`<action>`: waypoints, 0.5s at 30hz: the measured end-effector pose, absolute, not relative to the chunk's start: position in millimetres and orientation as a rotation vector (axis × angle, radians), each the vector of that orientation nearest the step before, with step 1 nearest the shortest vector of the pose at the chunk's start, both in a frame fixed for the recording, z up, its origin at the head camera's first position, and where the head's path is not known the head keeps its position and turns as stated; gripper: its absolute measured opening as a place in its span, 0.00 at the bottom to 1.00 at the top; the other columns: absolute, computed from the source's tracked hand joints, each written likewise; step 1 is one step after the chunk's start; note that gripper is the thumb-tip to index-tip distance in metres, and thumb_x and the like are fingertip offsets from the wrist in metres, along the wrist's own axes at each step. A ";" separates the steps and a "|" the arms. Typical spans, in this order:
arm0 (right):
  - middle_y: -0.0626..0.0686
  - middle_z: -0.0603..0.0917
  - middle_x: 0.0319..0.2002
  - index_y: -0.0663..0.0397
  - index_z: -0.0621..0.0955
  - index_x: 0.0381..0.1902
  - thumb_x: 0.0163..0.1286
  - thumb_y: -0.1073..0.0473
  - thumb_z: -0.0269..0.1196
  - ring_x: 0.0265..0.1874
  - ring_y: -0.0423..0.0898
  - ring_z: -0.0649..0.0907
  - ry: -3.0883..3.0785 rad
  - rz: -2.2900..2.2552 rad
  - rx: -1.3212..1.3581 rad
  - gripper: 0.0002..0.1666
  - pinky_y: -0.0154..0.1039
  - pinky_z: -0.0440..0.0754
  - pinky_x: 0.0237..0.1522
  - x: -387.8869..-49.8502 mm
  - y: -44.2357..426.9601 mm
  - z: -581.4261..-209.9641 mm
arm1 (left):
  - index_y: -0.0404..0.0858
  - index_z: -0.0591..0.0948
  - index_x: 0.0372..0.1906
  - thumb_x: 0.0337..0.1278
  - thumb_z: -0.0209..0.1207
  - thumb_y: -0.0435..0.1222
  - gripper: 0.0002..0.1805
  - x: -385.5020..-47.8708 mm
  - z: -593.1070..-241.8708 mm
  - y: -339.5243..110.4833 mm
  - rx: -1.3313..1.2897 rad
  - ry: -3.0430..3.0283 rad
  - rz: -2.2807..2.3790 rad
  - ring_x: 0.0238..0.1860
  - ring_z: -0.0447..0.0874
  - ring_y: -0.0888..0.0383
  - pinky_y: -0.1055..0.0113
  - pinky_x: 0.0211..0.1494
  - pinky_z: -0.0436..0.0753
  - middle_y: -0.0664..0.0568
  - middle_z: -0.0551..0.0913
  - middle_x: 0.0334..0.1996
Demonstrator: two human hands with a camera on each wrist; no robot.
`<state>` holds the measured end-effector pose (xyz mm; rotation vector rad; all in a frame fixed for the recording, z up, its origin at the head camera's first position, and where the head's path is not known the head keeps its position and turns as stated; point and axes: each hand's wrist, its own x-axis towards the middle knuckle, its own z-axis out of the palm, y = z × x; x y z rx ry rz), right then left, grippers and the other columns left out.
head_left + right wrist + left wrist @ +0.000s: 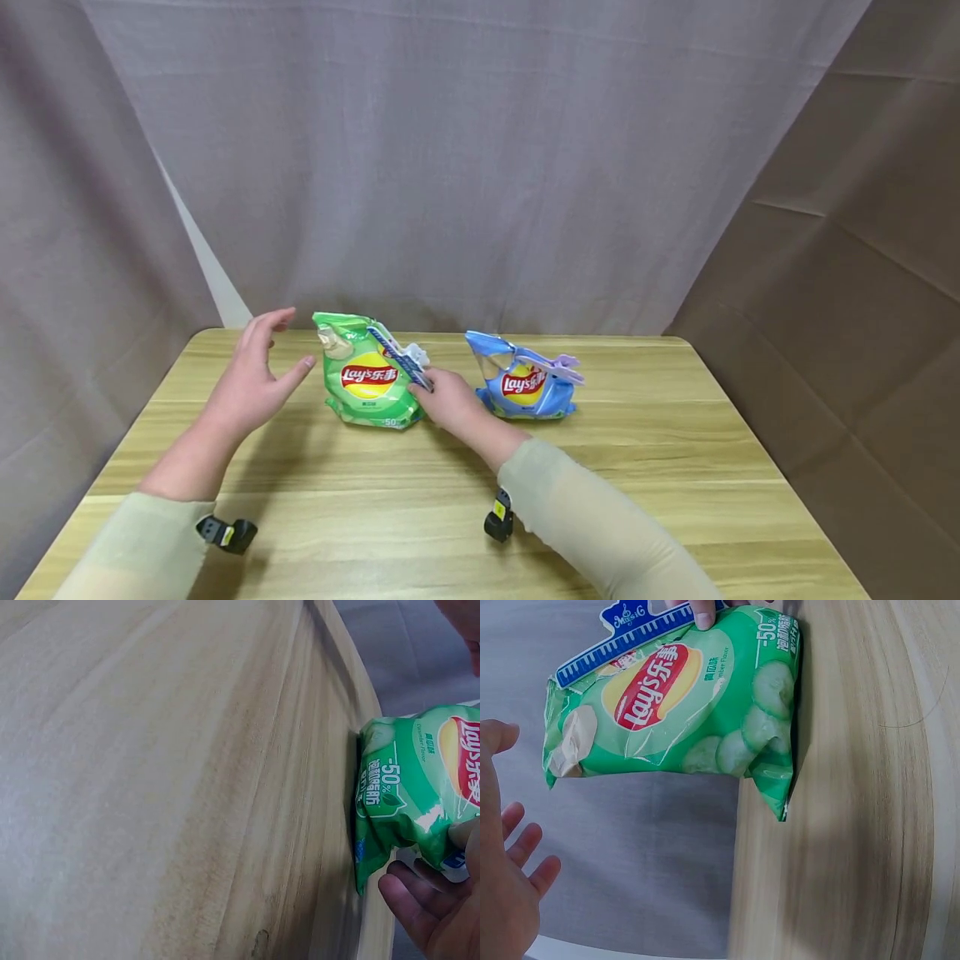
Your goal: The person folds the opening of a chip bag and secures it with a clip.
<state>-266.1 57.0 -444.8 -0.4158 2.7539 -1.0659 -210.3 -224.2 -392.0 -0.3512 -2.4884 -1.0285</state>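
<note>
A green Lay's chip bag stands left of centre near the back of the table. Across its slanted upper right side lies a blue-and-white bag clip with piano keys and the word Music, plain in the left wrist view. My right hand pinches the lower end of this clip at the bag's right edge; the right wrist view shows the other fingers behind the bag. To the left of the bag, apart from it, my left hand is held with spread fingers and nothing in it.
Right of the green bag stands a blue Lay's chip bag with a purple clip on its top. The wooden table ends at a grey curtain behind the bags. A brown cloth hangs on the right.
</note>
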 end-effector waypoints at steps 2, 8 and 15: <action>0.47 0.78 0.25 0.48 0.77 0.37 0.75 0.45 0.58 0.18 0.42 0.77 2.759 -1.039 -0.416 0.14 0.37 0.76 0.23 -265.5 56.5 -444.3 | 0.37 0.61 0.73 0.61 0.65 0.38 0.38 -209.9 -392.3 -224.4 -0.351 -2.488 -1.026 0.65 0.64 0.39 0.37 0.63 0.67 0.38 0.64 0.67; 0.49 0.83 0.44 0.50 0.77 0.54 0.73 0.42 0.59 0.37 0.43 0.80 2.777 -1.069 -0.433 0.22 0.41 0.81 0.41 -267.8 55.2 -447.1 | 0.37 0.61 0.73 0.61 0.65 0.37 0.39 -209.6 -393.2 -225.2 -0.351 -2.483 -1.031 0.65 0.64 0.40 0.38 0.65 0.66 0.39 0.64 0.67; 0.52 0.83 0.52 0.51 0.75 0.62 0.72 0.50 0.61 0.46 0.47 0.82 2.753 -1.236 -0.481 0.24 0.44 0.79 0.52 -270.3 55.6 -447.5 | 0.37 0.60 0.73 0.62 0.64 0.39 0.39 -209.3 -393.3 -225.5 -0.348 -2.490 -1.032 0.65 0.64 0.39 0.37 0.64 0.67 0.38 0.65 0.67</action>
